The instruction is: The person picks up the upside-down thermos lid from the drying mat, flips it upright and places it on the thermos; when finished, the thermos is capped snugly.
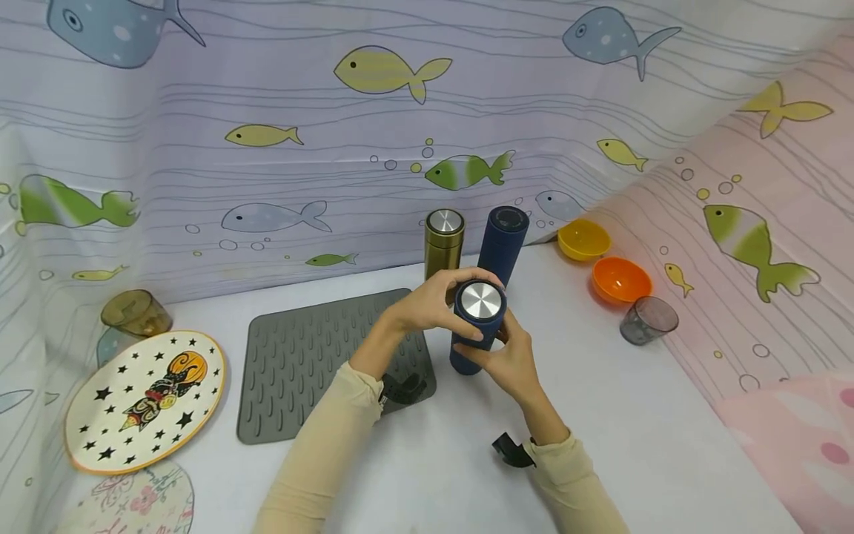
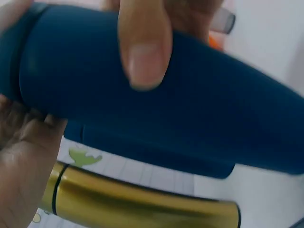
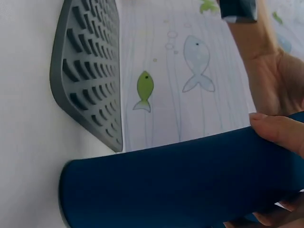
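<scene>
A dark blue thermos bottle (image 1: 482, 300) with a silver-topped lid is upright between both hands. My left hand (image 1: 430, 302) grips its lid from the left, fingers curled round the far side and thumb in front. Lower down, my right hand (image 1: 510, 360) holds the body from the right; its thumb (image 2: 146, 66) lies along the blue wall in the left wrist view. Whether the base touches the table cannot be told. Just behind stand a gold thermos bottle (image 1: 443, 248) and a second blue thermos bottle (image 1: 502, 241), this one with a dark top.
A grey ridged drying mat (image 1: 280, 371) lies left of the bottles. Farther left are a star-patterned plate (image 1: 107, 423) and a brownish glass (image 1: 136, 313). On the right stand a yellow bowl (image 1: 583, 240), an orange bowl (image 1: 621, 280) and a grey glass (image 1: 649, 320). Fish-print curtain (image 1: 267, 89) borders the table.
</scene>
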A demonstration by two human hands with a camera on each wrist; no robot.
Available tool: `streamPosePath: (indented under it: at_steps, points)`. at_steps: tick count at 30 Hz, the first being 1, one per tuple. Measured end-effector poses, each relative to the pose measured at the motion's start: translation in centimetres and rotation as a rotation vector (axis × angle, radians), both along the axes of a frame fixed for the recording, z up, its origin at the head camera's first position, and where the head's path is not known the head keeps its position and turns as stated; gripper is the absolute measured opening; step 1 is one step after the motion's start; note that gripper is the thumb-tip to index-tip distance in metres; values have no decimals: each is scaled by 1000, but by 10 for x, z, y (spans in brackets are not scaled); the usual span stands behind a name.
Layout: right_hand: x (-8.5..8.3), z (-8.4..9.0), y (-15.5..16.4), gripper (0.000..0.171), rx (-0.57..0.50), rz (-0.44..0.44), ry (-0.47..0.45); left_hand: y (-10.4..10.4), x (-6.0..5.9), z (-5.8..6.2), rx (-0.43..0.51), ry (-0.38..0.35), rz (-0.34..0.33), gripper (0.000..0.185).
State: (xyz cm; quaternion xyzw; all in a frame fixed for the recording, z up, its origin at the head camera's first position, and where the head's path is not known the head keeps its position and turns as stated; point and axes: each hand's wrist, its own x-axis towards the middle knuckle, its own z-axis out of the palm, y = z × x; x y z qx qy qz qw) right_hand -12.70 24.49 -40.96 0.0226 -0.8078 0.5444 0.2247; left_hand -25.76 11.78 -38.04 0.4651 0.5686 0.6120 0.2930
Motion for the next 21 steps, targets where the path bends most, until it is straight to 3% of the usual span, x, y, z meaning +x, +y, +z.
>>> streamPosePath:
  at_steps: [2,4,8,11,16,21]
  points:
    - [-2,0,4,71,5,36,-26,1,-6,1,-11,-4,-60,71]
    - [-3,1,9,73,4,27,-50,-1,-7,-1,-17,15,-47,73]
    - [-21,-7,41,81,-58,-97,-106,-26,3,-4,-34,33,145,75]
    - [-47,-11,80,85,-111,-227,-113,-56,13,-7,-53,20,295,73]
    - [-82,-20,131,83,-98,-348,-100,-90,25,-24,-98,38,373,72]
    - [-91,-40,153,82,-119,-369,-174,-106,31,-38,-106,35,412,72]
